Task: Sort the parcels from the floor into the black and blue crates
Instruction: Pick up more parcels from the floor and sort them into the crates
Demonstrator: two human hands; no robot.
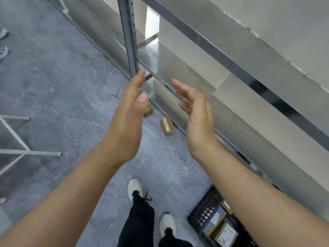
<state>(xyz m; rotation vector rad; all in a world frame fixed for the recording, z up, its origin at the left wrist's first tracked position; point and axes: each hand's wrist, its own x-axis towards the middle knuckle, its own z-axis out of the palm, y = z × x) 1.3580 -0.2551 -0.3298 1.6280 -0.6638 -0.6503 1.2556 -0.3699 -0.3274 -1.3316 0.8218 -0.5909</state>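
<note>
One left hand (128,118): centre frame, fingers straight, holding nothing, poised to scoop I reckon
Floor parcels: near parcel (148,109) peeks past the thumb, taped parcel (167,126) just right, both by the shelf foot
Right hand (195,118): fingers loosely spread, empty
Black crate (204,209): lower right, a few boxes (224,232) inside

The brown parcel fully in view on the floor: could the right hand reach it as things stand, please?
Probably yes, with a bend: the right hand is open and empty, the parcel lies uncovered on the floor, only the shelf rail close by.
</note>
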